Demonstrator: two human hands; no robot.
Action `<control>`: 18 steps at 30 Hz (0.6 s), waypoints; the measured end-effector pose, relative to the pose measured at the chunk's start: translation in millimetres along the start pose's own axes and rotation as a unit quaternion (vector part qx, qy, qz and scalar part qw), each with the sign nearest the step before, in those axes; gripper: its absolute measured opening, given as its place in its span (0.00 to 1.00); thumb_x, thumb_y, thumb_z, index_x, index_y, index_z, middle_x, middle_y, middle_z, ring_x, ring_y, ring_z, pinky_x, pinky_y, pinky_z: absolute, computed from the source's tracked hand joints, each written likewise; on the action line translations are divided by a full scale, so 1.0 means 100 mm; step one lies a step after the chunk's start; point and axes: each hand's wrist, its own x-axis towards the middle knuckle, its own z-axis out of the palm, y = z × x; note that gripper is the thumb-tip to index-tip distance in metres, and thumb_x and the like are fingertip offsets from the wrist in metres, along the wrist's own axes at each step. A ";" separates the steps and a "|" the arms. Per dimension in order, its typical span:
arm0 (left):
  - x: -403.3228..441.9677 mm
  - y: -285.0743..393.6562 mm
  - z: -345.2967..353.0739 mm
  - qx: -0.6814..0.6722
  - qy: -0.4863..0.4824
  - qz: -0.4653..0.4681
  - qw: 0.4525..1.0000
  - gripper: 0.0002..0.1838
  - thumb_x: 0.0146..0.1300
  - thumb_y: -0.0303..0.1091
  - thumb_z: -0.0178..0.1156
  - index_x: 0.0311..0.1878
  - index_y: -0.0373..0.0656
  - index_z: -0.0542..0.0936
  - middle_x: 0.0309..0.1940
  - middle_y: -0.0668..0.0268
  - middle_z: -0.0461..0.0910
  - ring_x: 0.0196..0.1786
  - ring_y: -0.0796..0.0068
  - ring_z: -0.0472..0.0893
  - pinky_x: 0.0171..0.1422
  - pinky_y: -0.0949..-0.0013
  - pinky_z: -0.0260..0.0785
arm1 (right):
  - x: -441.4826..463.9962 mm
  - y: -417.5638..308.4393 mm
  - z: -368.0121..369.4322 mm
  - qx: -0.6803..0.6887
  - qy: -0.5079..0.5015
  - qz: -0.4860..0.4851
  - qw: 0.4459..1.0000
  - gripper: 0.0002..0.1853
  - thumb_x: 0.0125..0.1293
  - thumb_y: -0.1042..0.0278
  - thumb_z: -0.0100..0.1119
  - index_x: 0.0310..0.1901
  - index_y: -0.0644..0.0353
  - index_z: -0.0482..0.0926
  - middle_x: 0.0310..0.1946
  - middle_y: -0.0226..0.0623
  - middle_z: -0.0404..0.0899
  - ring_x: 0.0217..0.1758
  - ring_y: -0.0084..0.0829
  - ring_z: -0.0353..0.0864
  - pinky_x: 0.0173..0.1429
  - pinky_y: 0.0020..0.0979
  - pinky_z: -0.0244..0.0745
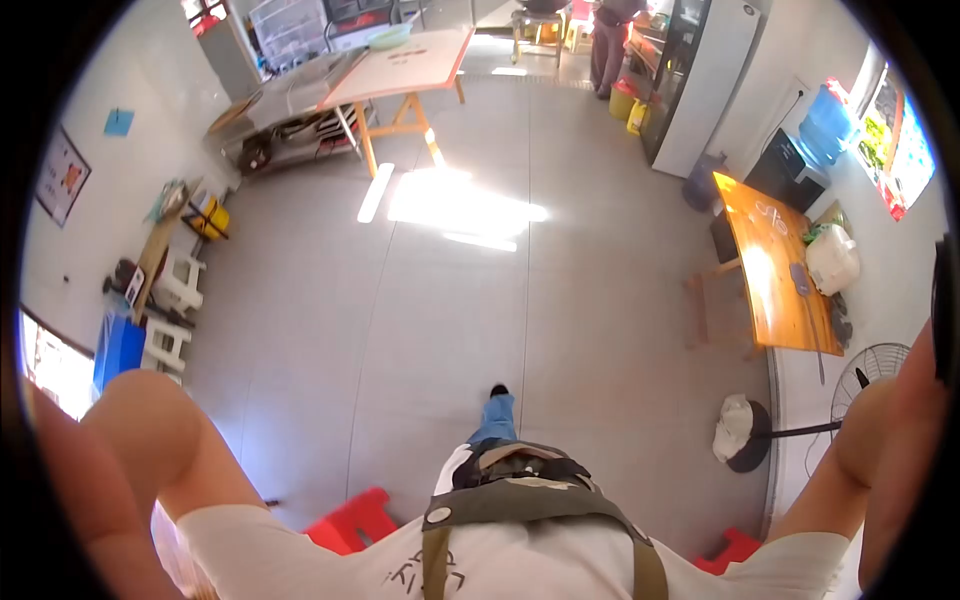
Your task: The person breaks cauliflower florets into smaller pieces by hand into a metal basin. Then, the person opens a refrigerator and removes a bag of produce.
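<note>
Both of my arms are raised and bent at the elbows, close to the camera. At the left edge my left forearm [85,490] is large and blurred, and the hand beyond it does not show. My right forearm [900,440] rises along the right edge, beside a dark, blurred object [942,310] that I cannot make out. The right hand is outside the picture too. Below are my white shirt [540,560], a dark apron with olive straps [530,503], and one blue trouser leg [495,418] with a dark shoe on the grey floor [440,330].
Red stools [350,522] stand behind me. At the right are a wooden table [775,280], a fan [870,375] and a water dispenser [790,165]. White stools [180,280] line the left wall. Ahead are a pale table [400,68], a fridge [705,90] and a person [608,50].
</note>
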 end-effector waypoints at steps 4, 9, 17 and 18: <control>-0.73 -1.22 0.65 -0.029 0.005 0.008 1.000 0.22 0.64 0.44 0.50 0.54 0.38 0.67 0.54 0.52 0.67 0.52 0.57 0.71 0.55 0.56 0.61 | 0.21 1.11 0.55 -0.039 -0.003 -0.004 0.999 0.15 0.58 0.68 0.60 0.46 0.63 0.74 0.35 0.38 0.73 0.25 0.22 0.64 0.30 0.20 0.59; -1.36 -2.81 1.74 -0.075 -0.028 0.021 0.997 0.21 0.64 0.44 0.50 0.54 0.39 0.67 0.53 0.53 0.67 0.51 0.58 0.71 0.53 0.57 0.61 | 0.41 2.64 1.19 -0.054 0.022 -0.003 0.998 0.15 0.59 0.67 0.59 0.46 0.63 0.73 0.34 0.38 0.73 0.25 0.22 0.64 0.31 0.21 0.59; -2.10 -4.65 3.27 -0.107 -0.096 0.007 0.990 0.20 0.63 0.43 0.51 0.53 0.41 0.67 0.52 0.54 0.67 0.49 0.60 0.71 0.49 0.58 0.61 | 0.69 5.15 2.34 0.019 0.017 -0.055 0.998 0.14 0.60 0.67 0.58 0.46 0.63 0.73 0.32 0.37 0.73 0.25 0.23 0.65 0.31 0.22 0.60; -2.21 -4.84 3.46 -0.106 -0.108 0.008 0.989 0.19 0.63 0.43 0.51 0.53 0.41 0.67 0.52 0.54 0.67 0.49 0.60 0.71 0.49 0.58 0.61 | 0.73 5.47 2.50 0.026 0.017 -0.066 0.997 0.14 0.60 0.67 0.58 0.46 0.63 0.73 0.32 0.37 0.73 0.25 0.23 0.65 0.31 0.22 0.60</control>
